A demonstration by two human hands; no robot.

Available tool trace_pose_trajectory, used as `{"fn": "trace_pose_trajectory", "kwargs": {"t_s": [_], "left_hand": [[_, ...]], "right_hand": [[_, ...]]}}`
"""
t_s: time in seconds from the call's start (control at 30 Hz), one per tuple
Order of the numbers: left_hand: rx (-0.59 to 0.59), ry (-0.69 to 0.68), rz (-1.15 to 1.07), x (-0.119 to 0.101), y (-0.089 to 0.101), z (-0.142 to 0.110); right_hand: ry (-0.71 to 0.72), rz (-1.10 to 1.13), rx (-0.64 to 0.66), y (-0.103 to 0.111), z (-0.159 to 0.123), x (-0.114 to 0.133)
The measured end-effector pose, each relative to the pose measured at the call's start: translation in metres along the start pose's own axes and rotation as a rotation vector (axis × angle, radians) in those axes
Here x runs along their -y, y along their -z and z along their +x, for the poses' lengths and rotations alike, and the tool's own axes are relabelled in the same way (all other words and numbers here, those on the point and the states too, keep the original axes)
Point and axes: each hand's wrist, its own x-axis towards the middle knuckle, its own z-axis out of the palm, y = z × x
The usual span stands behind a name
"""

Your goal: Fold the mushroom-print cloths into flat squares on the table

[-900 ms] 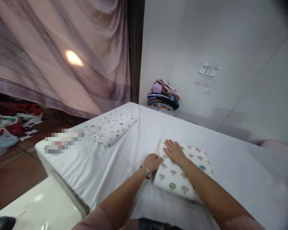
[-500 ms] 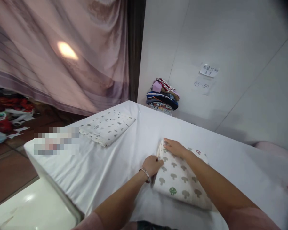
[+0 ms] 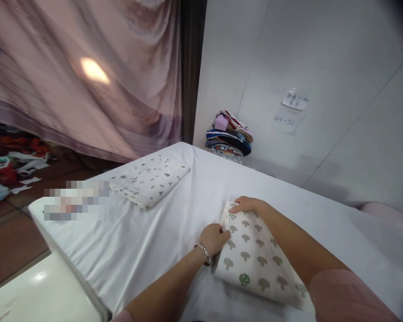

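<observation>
A folded white cloth with grey-brown mushroom prints and one green mushroom [image 3: 250,261] lies at an angle on the white-covered table. My left hand [image 3: 214,239], with a bracelet at its wrist, is closed on the cloth's left edge, where several layers show. At the far left corner my right hand [image 3: 247,205] grips the cloth, its forearm reaching across the right part of it. Farther off to the left rests a second folded white cloth [image 3: 154,181] with small dark and green prints, out of reach of both hands.
A stack of folded fabrics [image 3: 228,136] stands by the grey wall [image 3: 248,53], where handwritten paper notes [image 3: 290,109] hang. A pinkish curtain [image 3: 121,80] covers the far left. A white stool-like surface [image 3: 43,290] sits at lower left; a blurred-out patch lies on the table's left end.
My right hand has shifted slightly right and nearer along the far edge of the mushroom cloth. The cloth has turned a little, its near right corner lower; my left hand keeps its hold.
</observation>
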Motion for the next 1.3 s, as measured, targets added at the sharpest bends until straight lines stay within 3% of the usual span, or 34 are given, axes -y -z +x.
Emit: {"fn": "trace_pose_trajectory", "kwargs": {"t_s": [0.23,0.4,0.6,0.83,1.07,1.3], "left_hand": [[0.007,-0.003,-0.02,0.0,0.0,-0.001],[0.006,0.012,-0.02,0.001,-0.001,-0.001],[0.017,0.056,-0.021,0.001,-0.003,-0.006],[0.027,0.086,-0.051,-0.001,0.002,-0.011],[-0.023,0.082,-0.046,0.001,-0.001,-0.012],[-0.136,0.105,-0.13,0.001,-0.004,-0.016]], "right_hand": [[0.026,0.044,-0.009,0.006,-0.008,-0.003],[0.057,0.086,0.06,0.015,-0.016,0.005],[0.095,0.216,0.151,0.01,-0.021,0.008],[0.187,0.301,0.123,0.011,-0.025,0.003],[0.187,0.285,0.122,0.017,-0.031,0.01],[0.242,0.169,0.111,0.026,-0.055,0.018]]}}
